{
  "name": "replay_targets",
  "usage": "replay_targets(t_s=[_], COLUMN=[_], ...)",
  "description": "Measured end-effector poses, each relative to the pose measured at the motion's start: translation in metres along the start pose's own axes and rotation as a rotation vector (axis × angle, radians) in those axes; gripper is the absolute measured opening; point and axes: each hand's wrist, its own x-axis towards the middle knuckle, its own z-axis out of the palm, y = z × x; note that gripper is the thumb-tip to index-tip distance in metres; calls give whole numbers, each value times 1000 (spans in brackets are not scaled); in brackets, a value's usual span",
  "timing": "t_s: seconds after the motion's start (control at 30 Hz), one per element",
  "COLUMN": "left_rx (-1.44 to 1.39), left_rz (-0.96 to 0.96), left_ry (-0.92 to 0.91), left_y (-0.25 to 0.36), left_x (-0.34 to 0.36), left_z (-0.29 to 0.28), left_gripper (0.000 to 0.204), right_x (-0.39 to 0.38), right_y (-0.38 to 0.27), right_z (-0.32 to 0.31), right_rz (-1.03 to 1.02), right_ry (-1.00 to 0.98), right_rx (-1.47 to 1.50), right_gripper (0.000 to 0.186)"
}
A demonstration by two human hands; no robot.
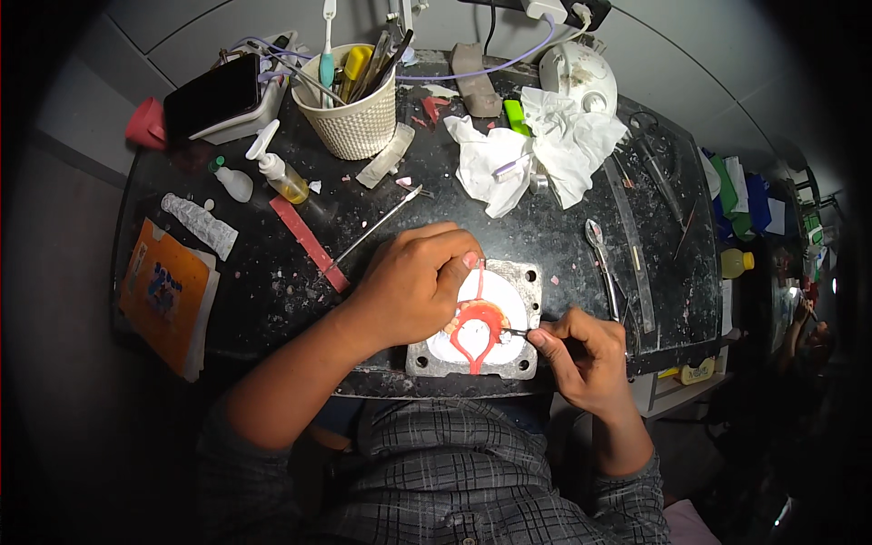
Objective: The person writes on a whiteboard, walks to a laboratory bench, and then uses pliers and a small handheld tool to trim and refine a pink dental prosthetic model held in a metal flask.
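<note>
A small workshop, most likely a dental laboratory, seen from above at a dark workbench (563, 263) strewn with pale and reddish crumbs. The strongest clue is a square metal plate (440, 368) with holes near its corners, bearing a white disc (513, 313) with a red horseshoe form (490, 313) and tooth-shaped pieces (451, 325). Pliers (596, 245) and a red, wax-like strip (309, 243) lie nearby. A woven-pattern cup (350, 136) bristles with slim implements (a toothbrush-like one among them). Crumpled white tissues (581, 136) and a pump bottle (284, 177) add to the working clutter, against a panelled wall (672, 64).
</note>
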Motion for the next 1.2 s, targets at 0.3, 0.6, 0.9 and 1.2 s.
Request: replay_targets(t_s=[0.3,0.6,0.9,1.2], left_rx=[2,-2,33,36], left_rz=[-4,-17,-31,-29], left_ry=[4,20,19,18], left_y=[-2,-4,1,1], left_x=[2,2,2,3], left_z=[2,4,2,3], left_gripper=[18,17,16,15], right_x=[2,8,11,18], right_y=[1,7,4,8], right_z=[-3,-5,-11,-11], right_rz=[-98,-200,-219,-352], right_ry=[-36,-40,-115,-66], right_rx=[-90,-68,-97,-101], right_gripper=[23,23,22,22])
